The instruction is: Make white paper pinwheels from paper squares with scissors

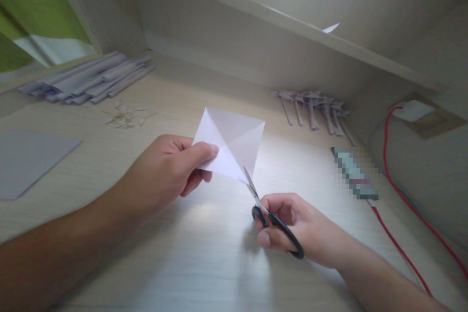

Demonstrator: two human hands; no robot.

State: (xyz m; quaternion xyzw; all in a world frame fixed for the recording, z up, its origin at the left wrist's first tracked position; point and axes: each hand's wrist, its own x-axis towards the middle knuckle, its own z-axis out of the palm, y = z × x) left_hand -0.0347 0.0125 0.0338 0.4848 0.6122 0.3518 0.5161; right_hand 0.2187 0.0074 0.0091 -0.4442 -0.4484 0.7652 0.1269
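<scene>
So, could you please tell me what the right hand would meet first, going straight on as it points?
The right hand, scissors leading, would likely meet the white paper in the left hand first: the scissors overlap its lower corner in view, though depth is unclear.

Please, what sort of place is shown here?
Probably a desk, perhaps at home: it has a shelf above, paper rolls at the left and a red cable at the right.
</scene>
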